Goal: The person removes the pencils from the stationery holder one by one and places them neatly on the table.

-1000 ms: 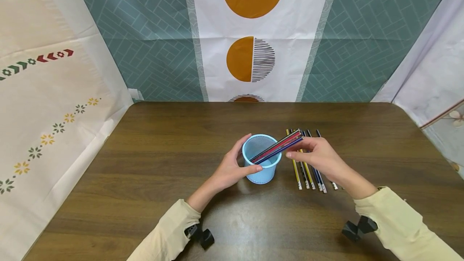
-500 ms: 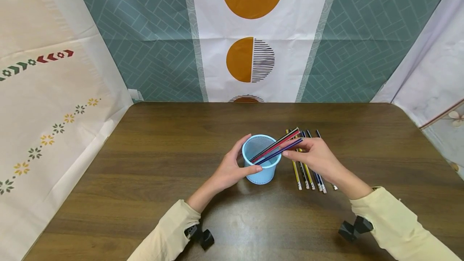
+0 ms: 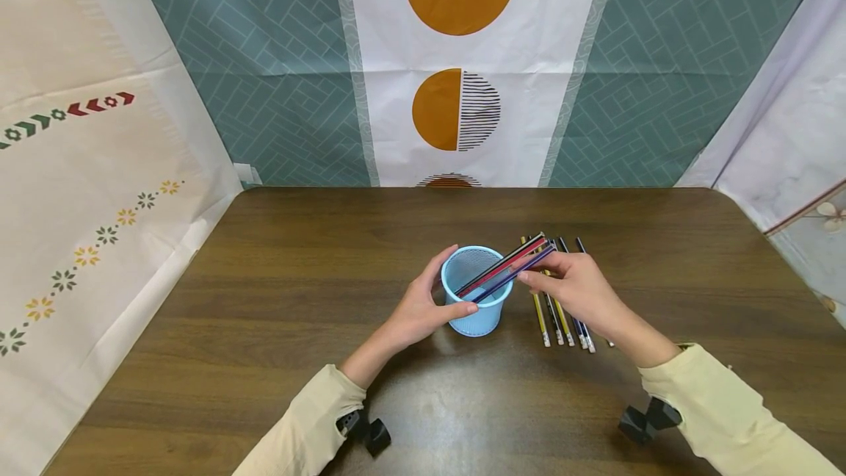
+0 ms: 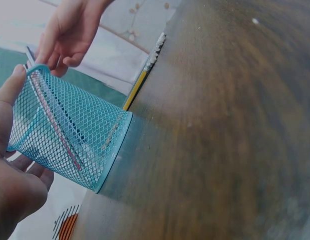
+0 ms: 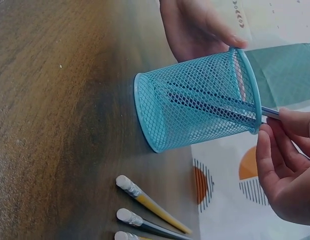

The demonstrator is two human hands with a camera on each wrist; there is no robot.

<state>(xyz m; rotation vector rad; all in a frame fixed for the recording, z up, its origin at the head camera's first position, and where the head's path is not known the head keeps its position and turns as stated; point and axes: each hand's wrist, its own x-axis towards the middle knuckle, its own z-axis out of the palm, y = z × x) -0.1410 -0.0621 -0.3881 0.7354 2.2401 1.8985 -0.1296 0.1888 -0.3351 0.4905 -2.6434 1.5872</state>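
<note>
My left hand (image 3: 423, 307) holds a light blue mesh pencil cup (image 3: 477, 323) on the table, thumb at the near rim and fingers around the far side. Several pencils lean inside it toward the right, a red pencil (image 3: 505, 267) among them. At the cup's right rim, my right hand (image 3: 581, 285) pinches a dark blue pencil (image 3: 494, 287) between thumb and fingers; its lower end is inside the cup. The right wrist view shows the thumb on the pencil just outside the rim. Through the mesh (image 4: 69, 135), the pencils' lower parts show in the left wrist view.
Right of the cup, several pencils (image 3: 540, 318) lie side by side on the brown table (image 3: 330, 241), partly under my right hand, white eraser ends toward me. A patterned cloth (image 3: 297, 94) hangs behind the table's far edge.
My right hand has shifted slightly left. The dark blue pencil has separated from the red and black ones, and its top has risen a little. My left hand and the cup stay put.
</note>
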